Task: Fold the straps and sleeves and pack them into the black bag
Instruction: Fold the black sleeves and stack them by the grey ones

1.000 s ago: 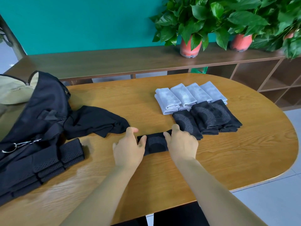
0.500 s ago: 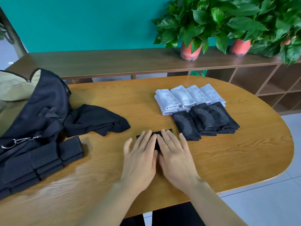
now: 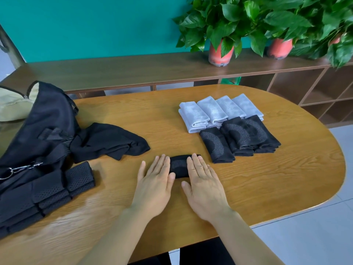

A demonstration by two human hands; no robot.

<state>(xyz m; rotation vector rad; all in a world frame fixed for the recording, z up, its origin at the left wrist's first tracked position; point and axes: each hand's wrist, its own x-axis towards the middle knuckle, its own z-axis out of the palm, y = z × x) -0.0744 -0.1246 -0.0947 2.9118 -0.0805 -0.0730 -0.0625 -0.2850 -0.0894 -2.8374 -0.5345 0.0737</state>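
Observation:
A folded black sleeve (image 3: 179, 166) lies on the wooden table (image 3: 267, 178) between my two hands. My left hand (image 3: 155, 180) lies flat with straight fingers on its left end. Flat on its right end presses my right hand (image 3: 204, 180). To the right sit three folded black sleeves (image 3: 240, 137) and behind them several folded grey sleeves (image 3: 219, 111). An unfolded black sleeve (image 3: 108, 142) lies crumpled at the left. The black bag (image 3: 38, 134) rests at the table's left end, with folded perforated black straps (image 3: 47, 192) in front of it.
A long wooden shelf (image 3: 133, 69) runs behind the table with two potted plants (image 3: 221, 25) in red pots. A beige cloth item (image 3: 13, 106) lies at the far left behind the bag. Grey floor tiles show to the right.
My hands first pinched the sleeve's ends, then came together flat over it. Now they have slid apart, uncovering the sleeve's middle.

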